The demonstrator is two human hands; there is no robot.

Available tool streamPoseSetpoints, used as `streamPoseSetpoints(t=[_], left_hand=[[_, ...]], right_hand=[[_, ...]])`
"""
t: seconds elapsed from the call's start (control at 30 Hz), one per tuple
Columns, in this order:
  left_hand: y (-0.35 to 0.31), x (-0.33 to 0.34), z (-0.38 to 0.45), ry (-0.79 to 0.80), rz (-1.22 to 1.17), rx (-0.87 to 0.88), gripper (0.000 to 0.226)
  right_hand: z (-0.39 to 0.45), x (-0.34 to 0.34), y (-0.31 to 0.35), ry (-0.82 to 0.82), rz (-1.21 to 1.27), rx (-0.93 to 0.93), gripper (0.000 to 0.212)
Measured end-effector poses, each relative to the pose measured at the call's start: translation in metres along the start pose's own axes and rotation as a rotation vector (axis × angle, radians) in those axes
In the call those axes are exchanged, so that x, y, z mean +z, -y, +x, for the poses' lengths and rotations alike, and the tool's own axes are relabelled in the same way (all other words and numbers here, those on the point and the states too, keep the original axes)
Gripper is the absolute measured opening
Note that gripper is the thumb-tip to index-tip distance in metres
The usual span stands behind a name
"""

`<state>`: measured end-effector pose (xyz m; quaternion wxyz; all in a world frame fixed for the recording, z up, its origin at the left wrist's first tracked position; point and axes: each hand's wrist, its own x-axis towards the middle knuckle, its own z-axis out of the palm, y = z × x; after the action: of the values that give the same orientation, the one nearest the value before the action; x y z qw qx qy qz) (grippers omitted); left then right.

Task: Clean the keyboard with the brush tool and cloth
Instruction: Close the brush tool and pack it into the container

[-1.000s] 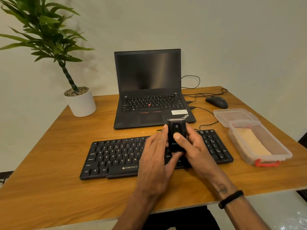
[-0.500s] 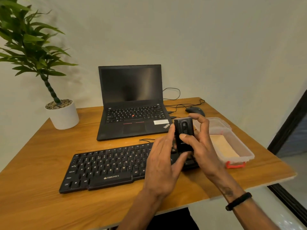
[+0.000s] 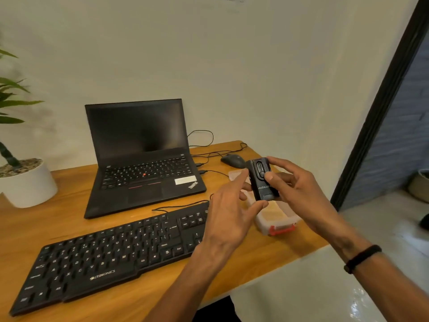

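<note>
Plant (image 3: pixel 14 94) cropped left; container (image 3: pixel 276 219) (cloth inside) behind hands.

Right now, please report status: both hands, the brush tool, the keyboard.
Right hand grips brush tool, thumb on its slider. Left hand touches its left edge, fingers open. No bristles visible. Keyboard untouched, right end hidden behind left hand.
</note>
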<state>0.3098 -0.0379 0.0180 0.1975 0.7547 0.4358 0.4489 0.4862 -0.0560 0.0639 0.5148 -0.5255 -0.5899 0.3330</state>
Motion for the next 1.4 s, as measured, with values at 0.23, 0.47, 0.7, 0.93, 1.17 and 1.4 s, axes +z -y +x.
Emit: streamPoseSetpoints(t=[0.23,0.47,0.7,0.93,1.17,1.4], left_hand=[[0.002,0.033,0.010,0.051,0.002,-0.079,0.069],[0.004,0.056,0.014,0.089,0.169,-0.162,0.052],[-0.005,0.058,0.013,0.128,0.343,-0.170,0.042],[-0.013,0.052,0.007,0.143,0.407,-0.117,0.039],[-0.019,0.047,0.009,0.161,0.395,-0.066,0.034],[-0.024,0.054,0.005,0.156,0.333,-0.023,0.028]], right_hand=[[0.011,-0.028,-0.016,0.056,0.054,0.242,0.039],[0.026,-0.027,-0.043,0.035,-0.140,0.384,0.044],[0.036,-0.023,-0.045,0.066,-0.380,0.377,0.033],[0.033,-0.022,-0.045,0.101,-0.529,0.298,0.025],[0.030,-0.015,-0.034,0.189,-0.896,0.224,0.027],[0.033,-0.018,-0.033,0.255,-1.047,0.232,0.026]])
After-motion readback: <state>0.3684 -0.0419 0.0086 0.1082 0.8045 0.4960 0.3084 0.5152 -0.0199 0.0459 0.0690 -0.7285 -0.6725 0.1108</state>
